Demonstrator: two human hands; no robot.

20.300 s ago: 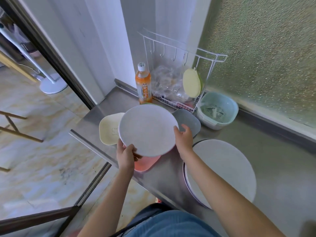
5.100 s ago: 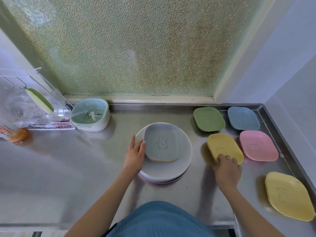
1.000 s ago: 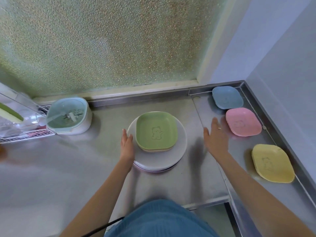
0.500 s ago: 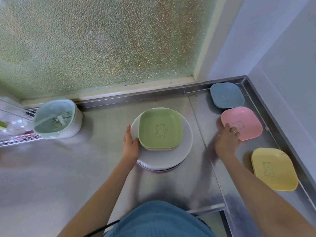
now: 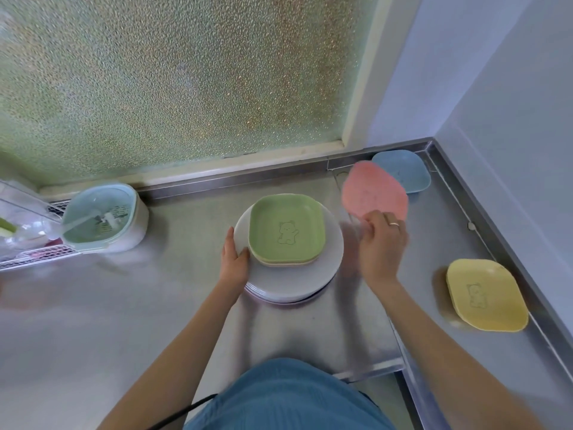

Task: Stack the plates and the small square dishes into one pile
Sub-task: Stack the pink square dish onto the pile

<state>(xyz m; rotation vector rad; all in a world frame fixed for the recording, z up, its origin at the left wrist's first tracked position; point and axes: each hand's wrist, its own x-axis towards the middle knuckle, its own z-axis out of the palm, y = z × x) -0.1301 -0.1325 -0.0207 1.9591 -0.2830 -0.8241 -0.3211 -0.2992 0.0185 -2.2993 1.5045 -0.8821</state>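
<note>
Pink square plastic dish (image 5: 373,190) now lifted off the steel counter (image 5: 124,305), tilted, pinched by right hand (image 5: 382,246) | green square dish (image 5: 286,232) tops round grey plates (image 5: 288,283) | left hand (image 5: 233,259) flat-fingered against pile.

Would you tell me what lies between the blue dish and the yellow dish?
In the head view, only bare steel counter lies between the blue dish and the yellow dish.

Counter (image 5: 124,321): brushed metal, dull sheen. Square dishes, e.g. green dish (image 5: 286,232): matt plastic. Far window pane (image 5: 173,82): rough pebbled glass.
</note>
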